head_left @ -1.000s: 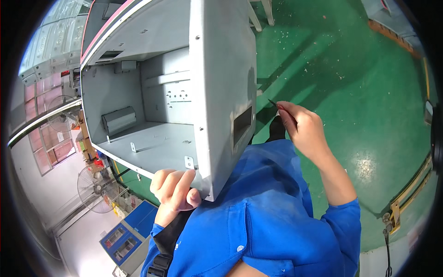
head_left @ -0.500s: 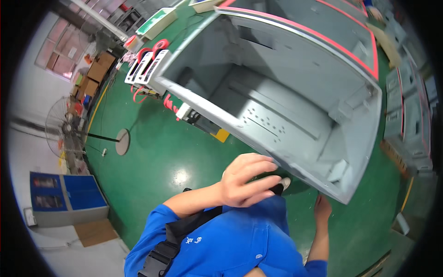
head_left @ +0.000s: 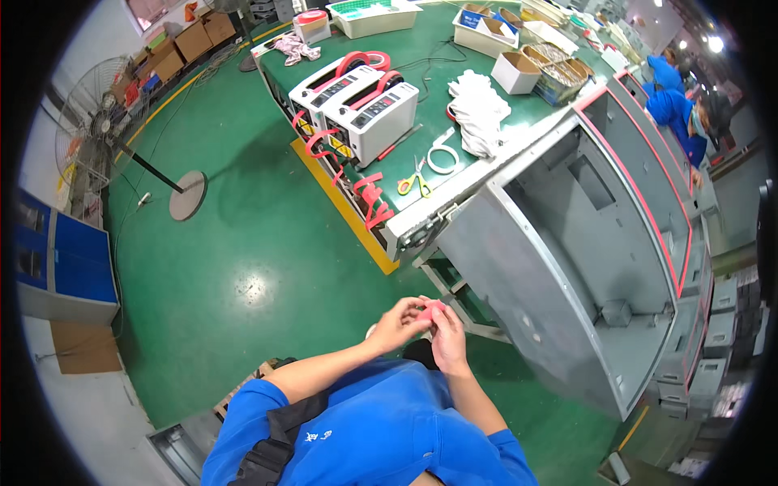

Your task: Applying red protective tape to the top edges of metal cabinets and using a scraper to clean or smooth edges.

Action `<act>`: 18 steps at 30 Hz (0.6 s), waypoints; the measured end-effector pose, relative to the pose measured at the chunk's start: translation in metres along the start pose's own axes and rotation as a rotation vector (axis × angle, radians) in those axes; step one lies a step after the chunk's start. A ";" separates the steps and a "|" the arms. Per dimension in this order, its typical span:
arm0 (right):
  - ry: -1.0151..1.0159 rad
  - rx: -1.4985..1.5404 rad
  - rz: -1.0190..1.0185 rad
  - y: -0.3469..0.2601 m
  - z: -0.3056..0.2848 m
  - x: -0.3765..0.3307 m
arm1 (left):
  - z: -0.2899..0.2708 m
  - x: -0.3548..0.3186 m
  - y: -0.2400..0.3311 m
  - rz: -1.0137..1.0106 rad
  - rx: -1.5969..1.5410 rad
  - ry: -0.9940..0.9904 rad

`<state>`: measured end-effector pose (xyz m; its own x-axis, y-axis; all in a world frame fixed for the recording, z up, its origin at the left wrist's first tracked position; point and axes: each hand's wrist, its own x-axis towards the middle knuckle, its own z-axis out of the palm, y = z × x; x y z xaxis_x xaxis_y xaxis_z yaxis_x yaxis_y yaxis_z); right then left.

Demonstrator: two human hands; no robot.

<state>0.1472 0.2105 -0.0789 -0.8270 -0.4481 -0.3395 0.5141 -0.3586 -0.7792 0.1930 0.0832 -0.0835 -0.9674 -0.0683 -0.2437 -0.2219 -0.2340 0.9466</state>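
Note:
In front of my waist, both hands meet at a small piece of red tape [head_left: 431, 309]. My left hand [head_left: 395, 326] pinches it from one side, and my right hand [head_left: 447, 338] grips it from the other. To their right stands a grey metal cabinet shell [head_left: 527, 283], its open side facing right, apart from my hands. Two white tape dispensers [head_left: 373, 117] sit on the green-topped table [head_left: 267, 69]. Strips of red tape [head_left: 373, 201] hang down over that table's edge.
Scissors [head_left: 415, 180], a roll of white tape [head_left: 442, 159] and white gloves [head_left: 478, 109] lie near the table edge. Parts trays [head_left: 555, 71] stand farther back. At left is a pedestal fan [head_left: 105, 121]; red-edged cabinets [head_left: 640, 154] line the right, near a co-worker [head_left: 679, 105].
The cabinet shell now appears farther right and turned, and the table has come into view. My hands, apart before, have come together on the piece of red tape.

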 end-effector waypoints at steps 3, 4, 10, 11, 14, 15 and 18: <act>-0.047 -0.035 0.081 -0.002 0.017 0.032 | -0.022 0.022 0.006 -0.032 -0.184 0.090; -0.030 -0.084 0.083 -0.001 0.019 0.041 | -0.030 0.030 0.005 -0.063 -0.161 0.121; 0.313 0.006 0.293 0.002 -0.023 0.062 | -0.084 0.130 0.035 0.037 -0.035 0.349; 0.401 0.053 0.366 0.001 -0.039 0.060 | -0.098 0.152 0.037 0.099 -0.018 0.398; 0.720 0.223 0.412 -0.002 -0.096 0.045 | -0.134 0.215 0.043 0.187 0.160 0.438; 0.832 0.240 0.412 -0.003 -0.113 0.037 | -0.140 0.232 0.036 0.233 0.312 0.488; 0.886 -0.260 0.272 0.019 -0.185 0.020 | -0.134 0.243 0.015 0.292 0.614 0.520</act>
<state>0.0984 0.3459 -0.1978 -0.6138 0.3300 -0.7172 0.7349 -0.0930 -0.6717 -0.0290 -0.0665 -0.1571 -0.8508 -0.5151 0.1044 -0.1439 0.4194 0.8963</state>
